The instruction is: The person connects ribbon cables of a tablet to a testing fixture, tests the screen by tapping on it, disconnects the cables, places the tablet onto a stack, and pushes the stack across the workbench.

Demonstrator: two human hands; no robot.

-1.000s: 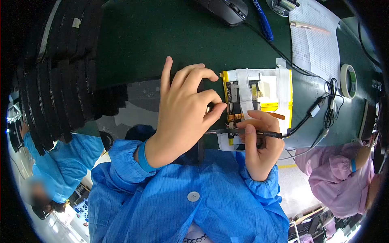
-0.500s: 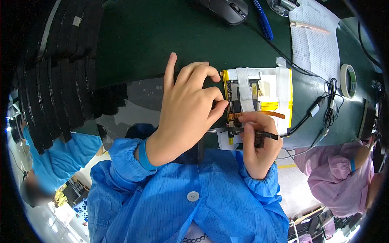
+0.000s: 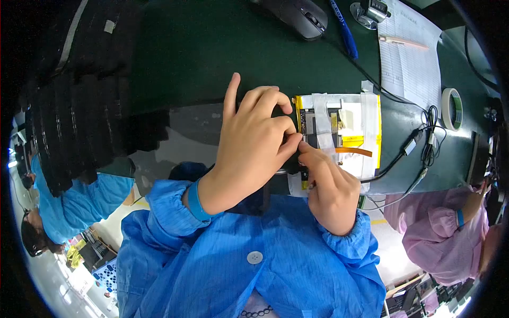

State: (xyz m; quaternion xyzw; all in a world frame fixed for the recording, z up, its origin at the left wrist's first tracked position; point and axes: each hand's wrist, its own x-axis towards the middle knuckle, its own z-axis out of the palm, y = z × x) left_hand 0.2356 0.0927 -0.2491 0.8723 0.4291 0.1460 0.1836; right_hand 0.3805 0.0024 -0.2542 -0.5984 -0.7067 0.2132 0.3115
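A circuit board with white tape strips and yellow edges [image 3: 344, 114] lies on the green table, an orange flex cable [image 3: 353, 151] reaching across it to the right. At the board's left edge my left hand [image 3: 254, 135] pinches thumb and index finger together; whatever is between them is too small to name, and its little finger points up. My right hand [image 3: 333, 191] has its index fingertip beside the left thumb, over the board's lower left part. Its other fingers are curled around a black cable [image 3: 375, 178], partly hidden under the hand.
Black panels [image 3: 79, 116] stand stacked at the left. Behind the board are a mouse [image 3: 297, 17], a blue pen [image 3: 345, 32], a metal counter [image 3: 371, 11] and paper sheets [image 3: 411, 58]. A tape roll [image 3: 452, 109] and coiled cables [image 3: 432, 138] lie right. Two people sit nearby.
My right hand has turned palm down, and its index finger has moved up and left to the left thumb. My left hand has shifted slightly right.
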